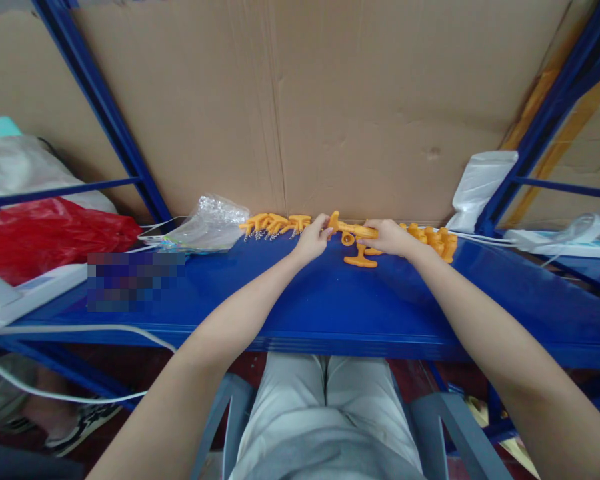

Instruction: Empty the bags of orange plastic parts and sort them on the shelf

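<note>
My left hand [314,240] is closed, its fingertips at the T-shaped orange handle [334,221] of a corkscrew. My right hand [387,237] is wrapped round an orange tube-shaped piece [365,231] in line with that handle; whether the two are joined is unclear. Just below them lie a round orange piece [348,239] with a hole and an orange T-shaped piece [361,259]. Left of my left hand, several orange corkscrews [267,223] with bare metal spirals lie along the cardboard. Beyond my right wrist stand several orange pieces [437,241], partly hidden by my forearm.
Everything rests on a blue metal table [325,300] against a cardboard wall [355,107]. A clear plastic bag [213,223] and a red bag [60,233] are at the left. White packaging [483,187] leans by the right post. A white cable [80,329] crosses the left edge.
</note>
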